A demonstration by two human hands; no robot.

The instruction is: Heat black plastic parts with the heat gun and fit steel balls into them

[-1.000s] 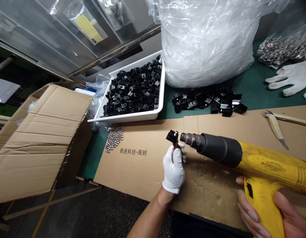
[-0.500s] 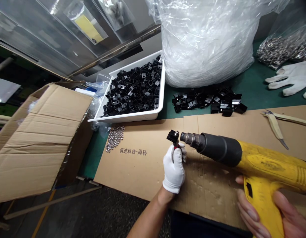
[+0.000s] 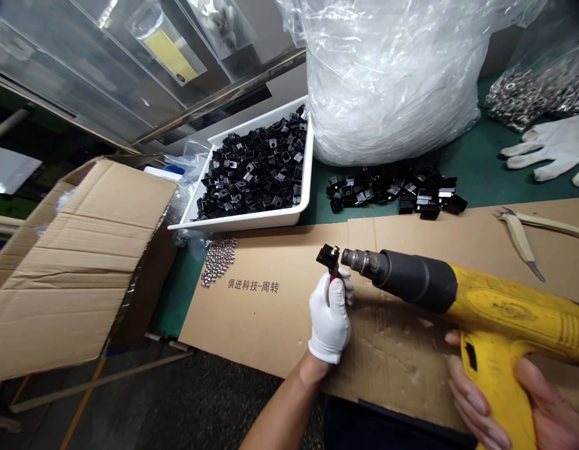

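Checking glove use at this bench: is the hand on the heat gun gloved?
No, the right hand gripping the yellow heat gun is bare; only the left hand is gloved.

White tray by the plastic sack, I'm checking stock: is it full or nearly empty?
Full: black plastic parts cover the whole floor of the white tray, heaped close to its rim.

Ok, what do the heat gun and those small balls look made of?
The heat gun looks like scuffed yellow plastic, with a dull, discoloured metal nozzle. The small balls look like polished steel from their bright glints, perhaps plated.
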